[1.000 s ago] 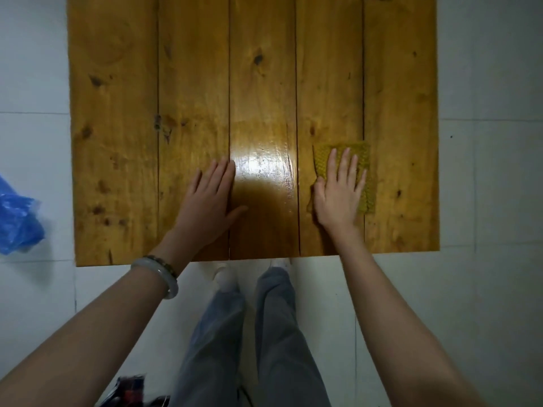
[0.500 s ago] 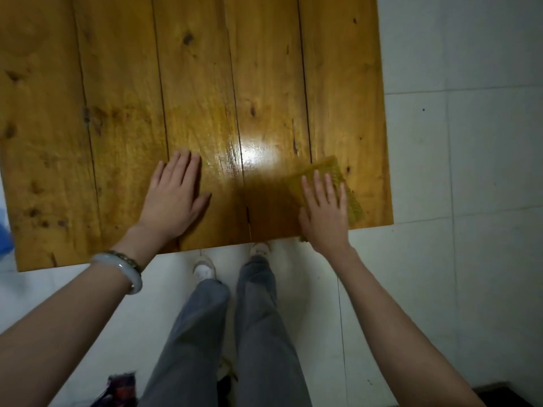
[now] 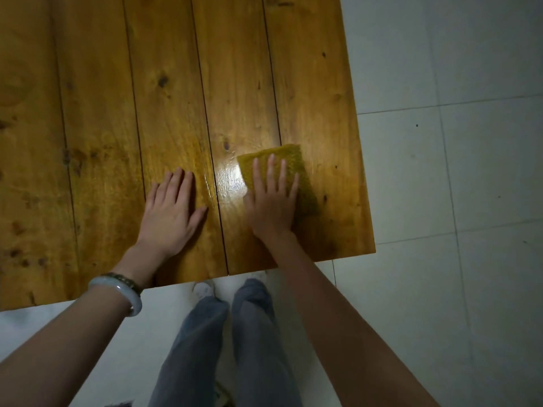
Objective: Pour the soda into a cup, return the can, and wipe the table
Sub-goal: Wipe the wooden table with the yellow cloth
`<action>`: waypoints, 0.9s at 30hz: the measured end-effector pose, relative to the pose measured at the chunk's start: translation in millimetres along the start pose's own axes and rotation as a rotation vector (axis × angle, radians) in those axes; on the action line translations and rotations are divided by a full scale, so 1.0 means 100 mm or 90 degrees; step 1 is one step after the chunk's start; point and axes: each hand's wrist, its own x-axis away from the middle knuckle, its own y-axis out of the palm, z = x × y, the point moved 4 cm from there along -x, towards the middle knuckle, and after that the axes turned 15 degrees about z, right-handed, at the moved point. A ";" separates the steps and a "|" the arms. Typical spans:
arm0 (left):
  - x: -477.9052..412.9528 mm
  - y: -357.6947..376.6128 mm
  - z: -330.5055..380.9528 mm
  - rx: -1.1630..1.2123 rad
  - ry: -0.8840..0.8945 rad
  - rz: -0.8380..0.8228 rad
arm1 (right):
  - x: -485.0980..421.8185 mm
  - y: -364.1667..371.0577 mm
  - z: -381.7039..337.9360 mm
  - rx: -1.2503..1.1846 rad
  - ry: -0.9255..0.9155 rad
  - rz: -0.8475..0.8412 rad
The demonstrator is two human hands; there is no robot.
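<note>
A yellow textured cloth (image 3: 293, 160) lies flat on the varnished wooden plank table (image 3: 117, 113), near its right front corner. My right hand (image 3: 271, 204) presses down on the cloth with fingers stretched out, covering most of it. My left hand (image 3: 170, 215) rests palm-down on the bare wood a little to the left, holding nothing; a pale bangle sits on that wrist. Between the two hands a glossy reflection shines on the wood. No can or cup is in view.
The table's right edge (image 3: 357, 142) and front edge (image 3: 191, 282) border white floor tiles (image 3: 455, 171). My legs in grey trousers (image 3: 229, 348) stand just below the front edge.
My right hand has slid the cloth away from the front edge, farther onto the table. My left hand stays flat on the wood. The view has shifted.
</note>
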 end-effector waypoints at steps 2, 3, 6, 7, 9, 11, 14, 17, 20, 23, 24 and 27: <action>-0.01 -0.01 0.03 0.005 -0.007 -0.001 | 0.08 0.03 -0.22 -0.035 -0.095 -0.038; -0.02 -0.01 0.03 0.004 -0.007 0.000 | 0.10 0.03 -0.24 -0.042 -0.135 -0.056; -0.06 -0.01 0.00 -0.004 -0.010 -0.005 | -0.06 -0.04 0.06 -0.033 -0.140 -0.052; -0.08 -0.01 -0.02 -0.008 -0.016 -0.005 | -0.16 -0.07 0.24 -0.015 -0.095 -0.040; -0.14 0.00 -0.09 -0.020 -0.037 -0.010 | -0.41 -0.15 0.64 0.027 0.015 -0.013; -0.21 0.01 -0.17 -0.028 -0.063 -0.034 | -0.65 -0.22 0.94 0.055 0.095 -0.001; -0.26 0.01 -0.26 -0.034 -0.058 -0.073 | -0.92 -0.25 1.07 0.057 0.169 0.014; -0.27 -0.03 -0.30 -0.052 0.000 -0.059 | -1.07 -0.21 0.84 0.058 0.189 0.030; -0.29 -0.11 -0.43 -0.063 0.067 -0.058 | -1.12 -0.11 0.24 0.040 0.080 0.010; -0.28 -0.23 -0.77 -0.061 0.072 -0.049 | -1.04 0.01 -0.51 0.008 0.000 -0.004; -0.27 -0.27 -0.90 -0.064 0.061 -0.043 | -1.00 0.07 -0.76 0.007 -0.028 -0.025; -0.24 -0.34 -1.22 -0.068 0.018 -0.041 | -0.82 0.17 -1.41 -0.007 -0.154 -0.091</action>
